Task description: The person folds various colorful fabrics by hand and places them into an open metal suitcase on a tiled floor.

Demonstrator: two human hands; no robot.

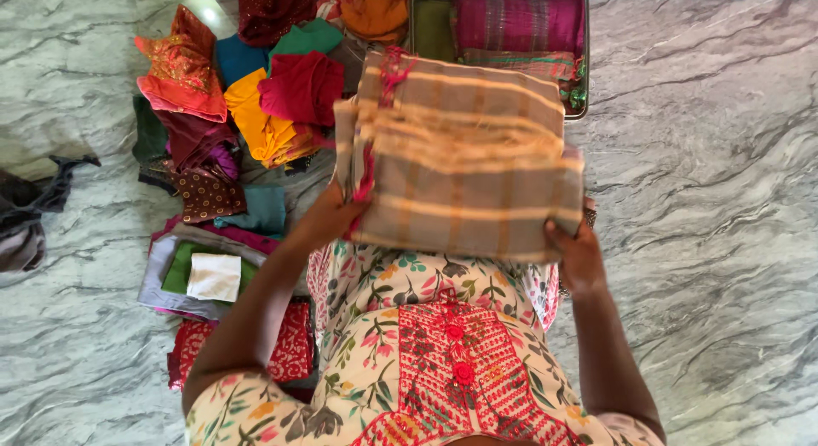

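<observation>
Folded cloth: beige-grey check, orange stripes, frayed pale fringe, pink tassel at top edge. You hold it flat above lap, in front of tray.

Count: one held cloth; two hands; one metal tray holding folded magenta and green fabric; heap of many small coloured pieces, exact number unclear.

Left hand clasps left edge; right hand clasps lower right corner.

Open marble floor right; heap crowds left.

Folded cloth in my hands: woven, matt, frayed threads at one edge.
Floor: polished marble, glossy.
Tray: shiny metal rim.
Orange blouse: glittery embroidered fabric.
</observation>
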